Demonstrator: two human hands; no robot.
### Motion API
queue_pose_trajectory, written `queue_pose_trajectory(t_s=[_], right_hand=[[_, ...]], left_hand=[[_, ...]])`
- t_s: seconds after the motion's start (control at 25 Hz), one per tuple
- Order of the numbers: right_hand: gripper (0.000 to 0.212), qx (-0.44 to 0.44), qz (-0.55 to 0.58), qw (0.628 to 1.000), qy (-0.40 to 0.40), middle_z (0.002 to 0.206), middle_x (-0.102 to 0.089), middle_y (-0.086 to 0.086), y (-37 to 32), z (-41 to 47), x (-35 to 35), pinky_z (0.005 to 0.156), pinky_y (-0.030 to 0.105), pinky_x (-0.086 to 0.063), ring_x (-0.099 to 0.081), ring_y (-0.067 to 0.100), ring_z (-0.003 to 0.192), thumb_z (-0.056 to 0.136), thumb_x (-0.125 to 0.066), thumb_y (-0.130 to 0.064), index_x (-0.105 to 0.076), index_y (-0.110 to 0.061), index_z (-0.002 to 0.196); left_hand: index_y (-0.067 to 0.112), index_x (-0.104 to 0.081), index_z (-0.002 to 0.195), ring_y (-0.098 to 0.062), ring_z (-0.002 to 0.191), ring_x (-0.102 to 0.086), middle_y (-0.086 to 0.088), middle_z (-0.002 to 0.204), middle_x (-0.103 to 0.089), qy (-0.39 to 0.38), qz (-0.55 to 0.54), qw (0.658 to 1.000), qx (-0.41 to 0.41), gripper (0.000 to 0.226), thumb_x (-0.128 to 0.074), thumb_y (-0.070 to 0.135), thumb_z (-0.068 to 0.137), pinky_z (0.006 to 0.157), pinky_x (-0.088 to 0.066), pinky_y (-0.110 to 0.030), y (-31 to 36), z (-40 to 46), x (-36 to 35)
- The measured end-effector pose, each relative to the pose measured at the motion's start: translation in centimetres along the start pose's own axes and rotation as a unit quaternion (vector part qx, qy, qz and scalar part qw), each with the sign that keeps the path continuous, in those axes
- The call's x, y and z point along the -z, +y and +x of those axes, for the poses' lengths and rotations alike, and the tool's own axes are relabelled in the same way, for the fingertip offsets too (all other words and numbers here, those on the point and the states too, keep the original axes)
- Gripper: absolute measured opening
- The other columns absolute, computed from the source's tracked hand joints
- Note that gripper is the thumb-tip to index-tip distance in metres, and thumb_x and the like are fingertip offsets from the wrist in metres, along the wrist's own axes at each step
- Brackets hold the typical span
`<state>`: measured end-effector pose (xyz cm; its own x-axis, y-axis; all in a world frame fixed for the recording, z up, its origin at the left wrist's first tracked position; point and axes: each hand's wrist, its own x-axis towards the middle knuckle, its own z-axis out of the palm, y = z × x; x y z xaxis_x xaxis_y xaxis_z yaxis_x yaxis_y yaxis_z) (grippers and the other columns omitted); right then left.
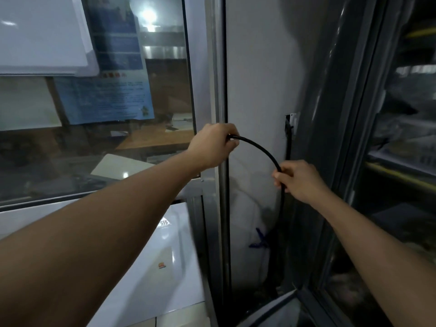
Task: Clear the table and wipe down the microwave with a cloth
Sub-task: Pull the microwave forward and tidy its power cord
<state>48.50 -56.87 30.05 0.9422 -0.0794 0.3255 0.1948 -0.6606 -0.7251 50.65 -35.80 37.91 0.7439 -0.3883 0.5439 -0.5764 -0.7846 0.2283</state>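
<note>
A: Starting from the biggest thing, where does the task stand?

B: The white microwave [151, 260] sits low on the left, its top bare apart from small stickers, below the glass window [99, 95]. No cloth is in view, so the wiping looks not yet begun. The person seems to be dealing with the power cable first, likely clearing it out of the way.

A: And the cable itself?

B: The black cable [262, 148] arches between both hands in front of the grey wall panel [257, 67], then drops down beside the wall socket [290, 121]. Whether it is plugged in there cannot be told.

A: The hands?

B: The left hand [212, 145] has its fingers curled round one end of the arc. The right hand [296, 179] pinches the cable lower down, fingers [279, 179] pressed together on it.

A: Next move?

B: Probably coiling or laying the cable aside, keeping the bend gentle, then fetching a cloth.
</note>
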Motion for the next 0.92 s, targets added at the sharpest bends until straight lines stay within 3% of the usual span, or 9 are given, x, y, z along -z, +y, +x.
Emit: queue_pose_trajectory(t_s=[0.2,0.32,0.52,0.64,0.76,0.92], right_hand=[[0.014,0.016,-0.021,1.000,0.001,0.074,-0.066,0.001,-2.5,-2.1,2.2,0.063,0.022,-0.044,-0.060,0.009,0.068,0.092,-0.058,-0.018,-0.063,-0.013,0.081],[0.013,-0.031,-0.036,0.998,-0.040,0.080,-0.067,0.003,-2.2,-4.1,3.2,0.068,0.028,-0.051,-0.064,0.015,0.078,0.092,-0.057,-0.017,-0.062,-0.017,0.081],[0.026,-0.057,-0.058,0.997,0.013,0.074,-0.066,0.007,-4.1,-6.0,6.9,0.069,0.035,-0.058,-0.065,0.020,0.074,0.091,-0.059,-0.019,-0.060,-0.015,0.066],[0.027,-0.076,-0.040,0.995,0.055,0.070,-0.064,0.009,-5.6,-6.0,9.9,0.062,0.033,-0.056,-0.063,0.020,0.067,0.091,-0.060,-0.016,-0.059,-0.014,0.064],[0.027,-0.100,-0.009,0.989,0.109,0.068,-0.061,0.009,-6.7,-5.4,12.7,0.059,0.032,-0.054,-0.060,0.019,0.063,0.091,-0.059,-0.014,-0.057,-0.015,0.064],[0.027,-0.104,0.007,0.984,0.146,0.066,-0.059,0.005,-8.8,-4.8,14.0,0.054,0.029,-0.052,-0.059,0.015,0.060,0.093,-0.056,-0.013,-0.056,-0.015,0.066]], left_hand=[[0.013,-0.066,0.098,-0.017,0.086,-0.061,-0.002,0.093,-0.066,-0.020,-0.016,0.999,-0.019,0.015,-0.053,0.020,0.094,0.079,-0.053,-0.034,3.8,0.4,1.0],[0.009,-0.064,0.098,-0.013,0.074,-0.055,0.000,0.085,-0.059,0.017,-0.095,0.995,0.018,0.015,-0.052,0.017,0.095,0.064,-0.043,-0.022,3.9,-0.3,2.4],[0.008,-0.064,0.094,-0.008,0.065,-0.050,0.004,0.074,-0.056,0.045,-0.136,0.989,0.034,0.014,-0.053,0.016,0.094,0.054,-0.035,-0.015,4.0,-1.7,3.2],[0.011,-0.065,0.104,-0.011,0.084,-0.056,-0.002,0.094,-0.065,0.042,-0.165,0.984,0.056,0.016,-0.056,0.018,0.093,0.071,-0.039,-0.017,4.7,-2.5,3.4],[0.014,-0.054,0.127,-0.016,0.113,-0.055,-0.002,0.125,-0.059,0.030,-0.168,0.984,0.054,0.038,-0.061,0.021,0.090,0.088,-0.036,-0.020,5.4,-3.6,3.3],[0.014,-0.049,0.130,-0.014,0.113,-0.054,-0.002,0.125,-0.057,-0.015,-0.225,0.973,0.052,0.045,-0.064,0.019,0.088,0.090,-0.039,-0.021,6.8,-5.6,1.0]])
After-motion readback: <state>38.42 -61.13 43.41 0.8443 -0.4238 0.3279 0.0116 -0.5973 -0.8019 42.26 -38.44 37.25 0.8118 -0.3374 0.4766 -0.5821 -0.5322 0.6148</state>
